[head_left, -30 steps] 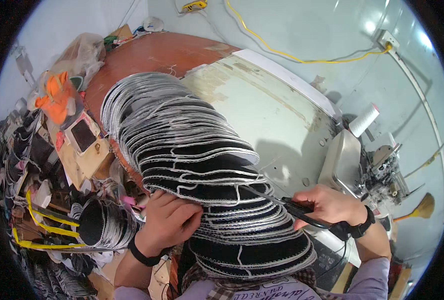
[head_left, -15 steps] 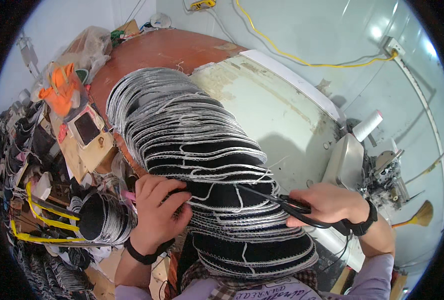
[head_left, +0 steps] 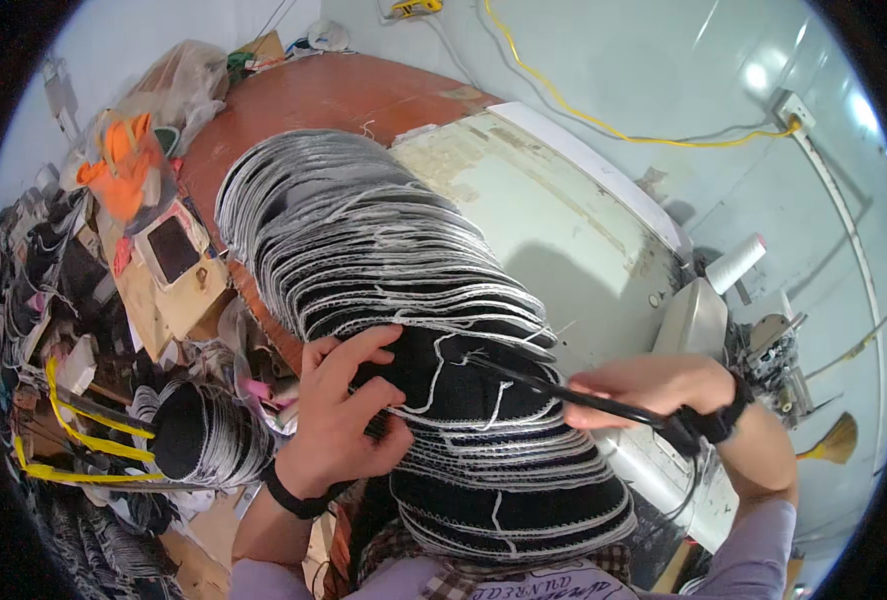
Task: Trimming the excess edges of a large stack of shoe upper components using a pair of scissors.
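A long fanned row of black sole-shaped pieces (head_left: 434,250) with white stitched edges runs across the table toward my body. Loose white thread tails cross the black faces. On the left, my left hand (head_left: 349,415) has its fingers spread over a gap in the row. One fingertip touches the stitched edge above the gap, and the thumb rests by the edge below. From the right, my right hand (head_left: 644,388) is closed around black scissors (head_left: 534,378). Their tip lies over the exposed black face, beside a thread tail; whether the blades are apart I cannot tell.
At the right stands a sewing machine (head_left: 692,325) with a white thread cone (head_left: 736,263). A smaller bundle of similar pieces (head_left: 199,435) sits at the lower left by a yellow-wrapped frame (head_left: 94,425). An orange cloth (head_left: 124,165) and clutter fill the left side.
My left hand has moved up and right, its fingers spreading wider at the gap. The scissors have swung, and their tip now lies farther up over the black face.
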`<state>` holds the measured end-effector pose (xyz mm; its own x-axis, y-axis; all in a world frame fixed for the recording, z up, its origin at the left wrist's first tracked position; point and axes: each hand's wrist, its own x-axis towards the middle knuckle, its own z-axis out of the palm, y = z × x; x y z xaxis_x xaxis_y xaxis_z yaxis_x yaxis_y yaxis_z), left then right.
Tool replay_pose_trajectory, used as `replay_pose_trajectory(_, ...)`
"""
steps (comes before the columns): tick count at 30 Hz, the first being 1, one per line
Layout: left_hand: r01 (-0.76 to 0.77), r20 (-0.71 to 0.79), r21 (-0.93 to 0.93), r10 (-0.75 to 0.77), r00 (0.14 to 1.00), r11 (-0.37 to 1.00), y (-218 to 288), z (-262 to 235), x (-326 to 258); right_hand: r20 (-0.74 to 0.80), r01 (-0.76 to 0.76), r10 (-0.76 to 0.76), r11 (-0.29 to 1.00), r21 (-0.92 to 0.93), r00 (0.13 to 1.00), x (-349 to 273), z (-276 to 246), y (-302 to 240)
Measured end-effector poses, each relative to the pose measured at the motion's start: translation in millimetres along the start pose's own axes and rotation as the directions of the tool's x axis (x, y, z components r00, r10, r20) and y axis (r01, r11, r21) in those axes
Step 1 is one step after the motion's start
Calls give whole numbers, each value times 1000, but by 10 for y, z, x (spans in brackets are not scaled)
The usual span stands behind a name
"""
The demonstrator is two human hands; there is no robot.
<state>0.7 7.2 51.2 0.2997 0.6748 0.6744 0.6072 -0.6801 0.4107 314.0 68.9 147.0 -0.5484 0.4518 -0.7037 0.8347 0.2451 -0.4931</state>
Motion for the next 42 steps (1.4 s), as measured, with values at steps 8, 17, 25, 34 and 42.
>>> replay_pose_trajectory(8,125,-48,48,-122,991,991,30,57,-42,-267,41,-94,979,-199,959,709,52,-268)
replay_pose_trajectory(17,138,-59,158,-130,990,978,-1,94,-71,-350,170,-217,972,-160,911,-471,87,-26)
replay_pose_trajectory(25,2,-169,65,9,986,998,-120,211,-100,-360,135,-115,990,30,926,-612,126,33)
replay_pose_trajectory(34,114,-62,146,-106,992,983,-62,145,-50,-274,133,-108,988,74,956,-550,103,3)
replay_pose_trajectory(42,-5,-164,71,16,986,997,-146,235,-181,-48,6,-8,999,-43,999,321,-103,-156)
